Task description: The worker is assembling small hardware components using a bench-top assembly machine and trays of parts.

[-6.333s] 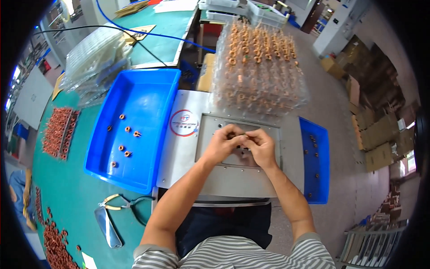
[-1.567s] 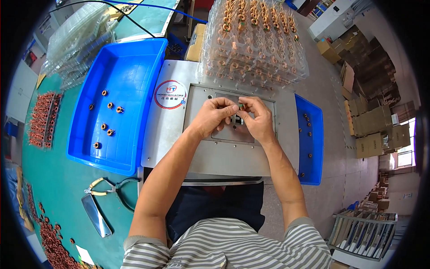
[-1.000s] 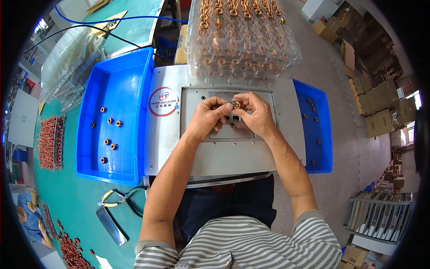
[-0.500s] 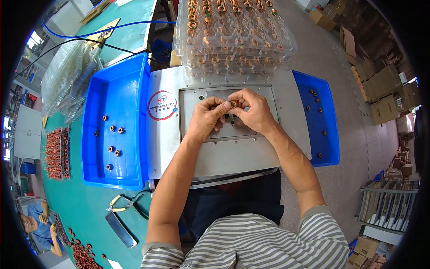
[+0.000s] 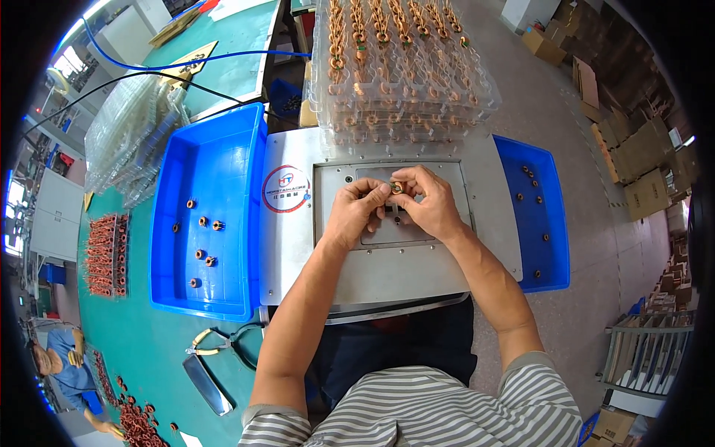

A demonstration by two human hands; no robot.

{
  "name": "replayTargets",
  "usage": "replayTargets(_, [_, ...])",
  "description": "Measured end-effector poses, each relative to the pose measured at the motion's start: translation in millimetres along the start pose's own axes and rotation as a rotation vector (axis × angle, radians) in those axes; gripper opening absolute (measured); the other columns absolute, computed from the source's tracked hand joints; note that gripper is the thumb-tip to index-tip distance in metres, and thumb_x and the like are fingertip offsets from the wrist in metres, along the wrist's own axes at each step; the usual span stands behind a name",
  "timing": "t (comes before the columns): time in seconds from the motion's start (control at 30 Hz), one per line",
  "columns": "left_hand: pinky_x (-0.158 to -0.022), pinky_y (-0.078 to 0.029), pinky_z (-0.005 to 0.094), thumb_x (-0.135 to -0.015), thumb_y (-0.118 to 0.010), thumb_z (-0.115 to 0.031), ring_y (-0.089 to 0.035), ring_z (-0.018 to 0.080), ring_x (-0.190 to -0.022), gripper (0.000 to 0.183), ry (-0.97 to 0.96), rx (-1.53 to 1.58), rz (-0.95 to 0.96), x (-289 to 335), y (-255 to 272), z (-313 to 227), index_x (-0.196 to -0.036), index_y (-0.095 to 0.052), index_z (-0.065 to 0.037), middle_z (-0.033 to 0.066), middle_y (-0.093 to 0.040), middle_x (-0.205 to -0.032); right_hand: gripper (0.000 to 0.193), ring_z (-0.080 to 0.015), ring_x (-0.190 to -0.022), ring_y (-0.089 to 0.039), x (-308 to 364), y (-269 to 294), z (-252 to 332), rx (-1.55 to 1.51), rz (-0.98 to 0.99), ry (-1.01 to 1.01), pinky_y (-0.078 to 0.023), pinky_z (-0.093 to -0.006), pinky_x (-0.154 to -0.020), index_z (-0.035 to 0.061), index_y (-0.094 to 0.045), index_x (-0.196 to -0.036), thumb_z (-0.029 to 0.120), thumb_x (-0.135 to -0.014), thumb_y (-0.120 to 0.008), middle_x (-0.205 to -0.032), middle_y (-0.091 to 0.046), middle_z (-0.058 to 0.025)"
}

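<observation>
Between the fingertips of both hands I hold a small copper-wound ring coil [image 5: 397, 188], just above the middle of a metal machine top [image 5: 298, 253]. My left hand [image 5: 359, 211] pinches it from the left with thumb and fingers. My right hand [image 5: 427, 203] grips it from the other side, thumb below and forefinger above. Under the hands a square inset plate [image 5: 376, 237] with a dark slot is partly hidden. Clear plastic trays [image 5: 406, 100] filled with copper coils stand stacked behind the machine.
Blue bins [image 5: 175, 261] [image 5: 555, 216] with several loose coils flank the machine. On the green table lie pliers [image 5: 211, 343], a phone [image 5: 207, 385] and red coil rows [image 5: 108, 255]. A co-worker [image 5: 63, 365] sits at the lower left beside a coil pile [image 5: 141, 425].
The whole view has shifted, so everything sits slightly lower and further right. Both hands still pinch the coil, whose round face shows more now. The co-worker's arm has reached down toward the coil pile.
</observation>
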State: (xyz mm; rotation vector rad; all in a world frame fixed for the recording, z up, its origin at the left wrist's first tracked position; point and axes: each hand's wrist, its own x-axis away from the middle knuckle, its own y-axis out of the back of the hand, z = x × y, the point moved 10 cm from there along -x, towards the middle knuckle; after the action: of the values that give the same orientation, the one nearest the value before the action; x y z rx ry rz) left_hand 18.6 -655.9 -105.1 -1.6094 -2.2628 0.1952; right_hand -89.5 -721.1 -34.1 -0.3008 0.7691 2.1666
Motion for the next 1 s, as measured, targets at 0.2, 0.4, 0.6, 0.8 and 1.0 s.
replayTargets(0.2, [-0.048, -0.043, 0.0258, -0.085, -0.070, -0.032, -0.053, 0.0089, -0.055, 0.030, -0.015, -0.213, -0.027, 16.3, 26.3, -6.1, -0.089, -0.069, -0.003, 0.0028, -0.060, -0.070, 0.023, -0.0152, -0.084, -0.065, 9.4, -36.1, -10.2, -0.135, 0.030, -0.136, -0.053, -0.0283, -0.075, 0.0019, -0.063, -0.102, 0.005, -0.082, -0.074, -0.091, -0.066, -0.0072])
replayTargets(0.4, [-0.045, -0.046, 0.0274, -0.082, -0.069, -0.021, -0.060, 0.0135, -0.054, 0.019, -0.226, -0.078, 0.047, 26.3, 3.9, -17.5, -0.086, -0.068, -0.002, 0.0058, -0.066, -0.073, 0.030, -0.0166, -0.102, -0.058, 34.4, -21.8, -54.2, -0.231, 0.083, -0.219, -0.046, -0.0284, -0.092, -0.0045, -0.053, -0.120, 0.002, -0.092, -0.061, -0.111, -0.058, -0.0079])
replayTargets(0.6, [-0.040, -0.042, 0.0271, -0.081, -0.067, -0.011, -0.055, 0.0124, -0.047, 0.011, -0.188, -0.058, 0.006, 41.2, 24.7, 1.2, -0.082, -0.064, 0.000, 0.0049, -0.059, -0.061, 0.022, -0.0084, -0.083, -0.054, 43.7, -47.5, -46.6, -0.138, 0.154, -0.248, -0.045, -0.0215, -0.069, -0.0041, -0.056, -0.115, 0.002, -0.094, -0.059, -0.094, -0.057, -0.0017])
replayTargets(0.8, [-0.038, -0.040, 0.0276, -0.080, -0.068, -0.007, -0.054, 0.0124, -0.045, 0.011, -0.244, -0.071, -0.001, 38.2, 25.1, 0.0, -0.080, -0.061, 0.001, 0.0055, -0.058, -0.058, 0.019, -0.0060, -0.076, -0.050, 42.8, -49.7, -49.5, -0.108, 0.167, -0.285, -0.041, -0.0189, -0.062, -0.0039, -0.058, -0.111, 0.000, -0.093, -0.059, -0.089, -0.055, 0.0006])
replayTargets(1.0, [-0.039, -0.044, 0.0298, -0.075, -0.070, -0.006, -0.058, 0.0151, -0.046, 0.011, -0.243, -0.049, -0.032, 38.6, 24.1, 0.0, -0.075, -0.062, 0.002, 0.0066, -0.061, -0.060, 0.022, -0.0084, -0.080, -0.051, 42.9, -42.2, -57.8, -0.110, 0.199, -0.230, -0.044, -0.0207, -0.067, -0.0053, -0.058, -0.110, -0.008, -0.088, -0.059, -0.090, -0.049, -0.0005])
